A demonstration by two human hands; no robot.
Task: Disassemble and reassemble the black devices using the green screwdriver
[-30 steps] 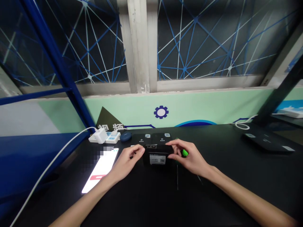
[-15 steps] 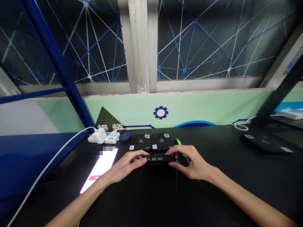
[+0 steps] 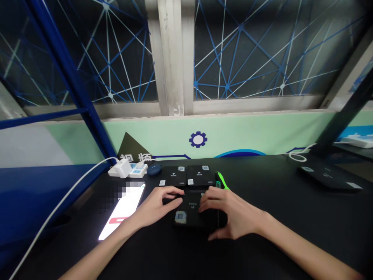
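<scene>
**Black box turned down flat between two hands**

The fingers (image 3: 174, 193) of the left hand (image 3: 157, 205) lay stretched and loose on the far left corner of the black box (image 3: 190, 207), pressing on it rather than gripping. The right hand (image 3: 230, 216) was spread over the box's right side, fingers across the top and thumb hooked at the near edge in a light grasp.

A second before, the box had stood on edge between the same fingertips, its labelled underside facing the camera. Half a second later only its port edge showed. It had now come down flat near the middle of the table (image 3: 291, 221), top face up, with a small square sticker (image 3: 180, 217) at its near left corner. The turn-over looked finished and the box settled.

Just behind it lay two matching boxes (image 3: 186, 175), side by side, with a green-handled screwdriver (image 3: 221, 181) at their right. A lit phone (image 3: 122, 212) lay toward the left edge. Beyond it, at the far left, sat a power strip (image 3: 128, 170) with a white cable (image 3: 58, 210).
</scene>
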